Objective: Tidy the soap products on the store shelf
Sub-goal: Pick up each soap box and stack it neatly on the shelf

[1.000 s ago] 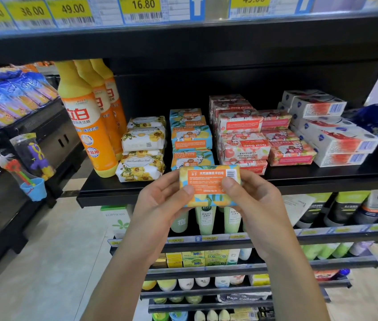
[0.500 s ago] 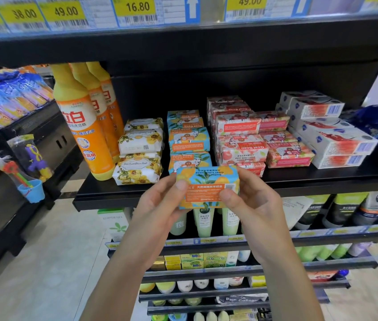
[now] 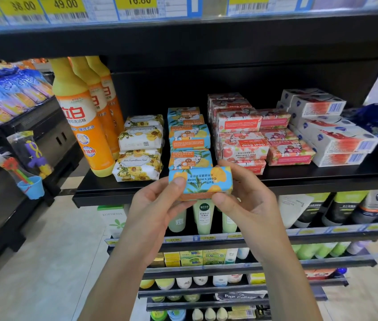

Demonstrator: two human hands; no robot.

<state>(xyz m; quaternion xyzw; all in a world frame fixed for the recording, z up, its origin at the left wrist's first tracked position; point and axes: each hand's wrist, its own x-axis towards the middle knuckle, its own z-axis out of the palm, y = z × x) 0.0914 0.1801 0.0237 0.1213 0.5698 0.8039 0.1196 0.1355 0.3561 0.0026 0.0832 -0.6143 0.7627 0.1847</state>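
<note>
A blue and orange goat's milk soap box (image 3: 200, 183) is held between both hands just in front of the black shelf (image 3: 123, 189), its side panel facing me upside down. My left hand (image 3: 157, 205) pinches its left end and my right hand (image 3: 246, 198) pinches its right end. Right behind it stands a stack of matching blue soap boxes (image 3: 189, 137). White flower-print soaps (image 3: 140, 149) are stacked to the left, pink soap boxes (image 3: 248, 133) to the right.
Orange detergent bottles (image 3: 81, 117) stand at the shelf's left end, white boxes (image 3: 329, 133) at its right. Tubes and small packs fill the lower shelves (image 3: 229, 267). A dark counter with hanging toys (image 3: 30, 163) lies to the left. Price tags (image 3: 137, 5) line the shelf above.
Both hands have turned the soap box so the orange label face rolled down and a blue side panel now faces me, and have carried it closer to the shelf's front edge.
</note>
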